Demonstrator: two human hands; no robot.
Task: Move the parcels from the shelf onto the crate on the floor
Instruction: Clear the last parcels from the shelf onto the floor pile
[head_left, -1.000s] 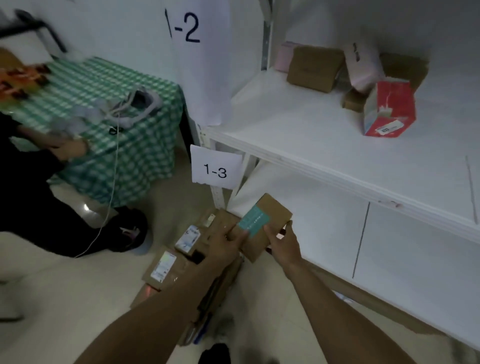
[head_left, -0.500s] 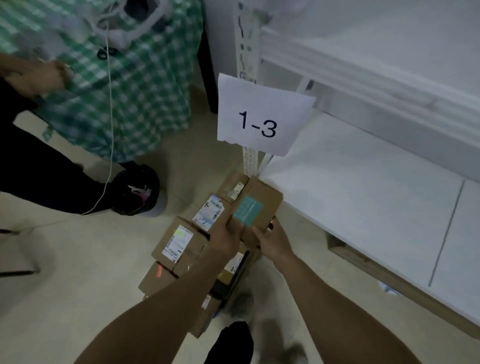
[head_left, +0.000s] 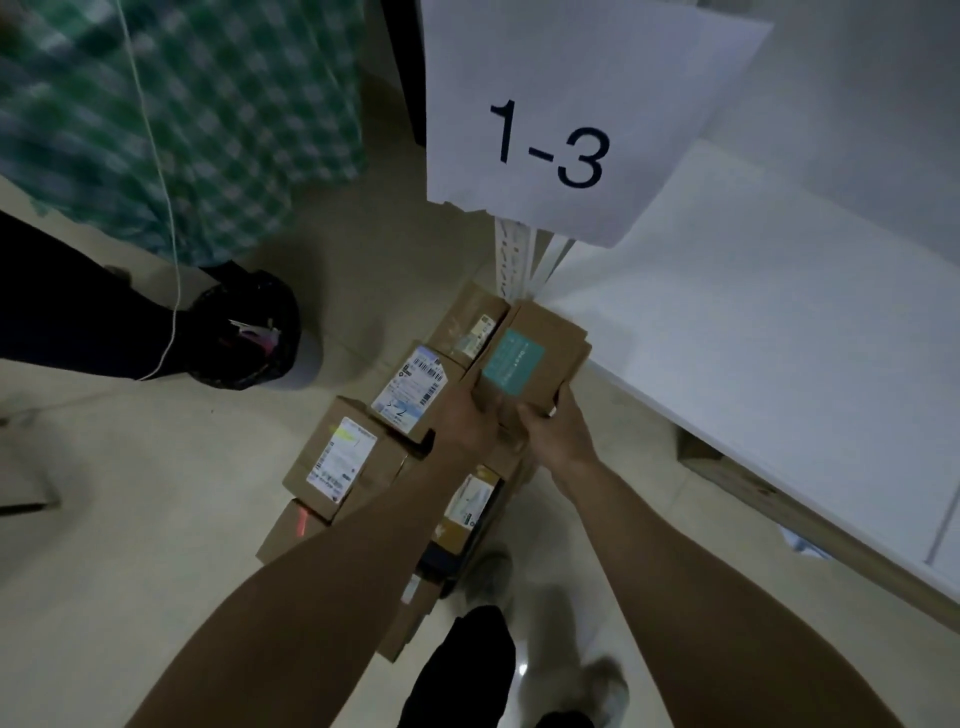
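I hold a flat brown cardboard parcel with a teal label (head_left: 535, 353) low over a pile of parcels on the floor. My left hand (head_left: 467, 415) grips its near left edge and my right hand (head_left: 553, 431) grips its near right edge. Under and around it lie several brown parcels with white labels, among them one (head_left: 413, 389) just left of my left hand and one (head_left: 343, 457) further left. They hide the crate beneath them; only a dark edge (head_left: 447, 564) shows near my foot.
The white lower shelf board (head_left: 753, 374) runs along the right, its post carrying a paper sign "1-3" (head_left: 550, 140). Another person's dark leg and black shoe (head_left: 249, 332) stand left of the pile, beside a green checked tablecloth (head_left: 171, 104). My own foot (head_left: 602, 691) is below.
I have bent lower, so the pile and sign fill more of the view. The teal-label parcel has come down from shelf-edge height to just over the stacked parcels, still in both hands.
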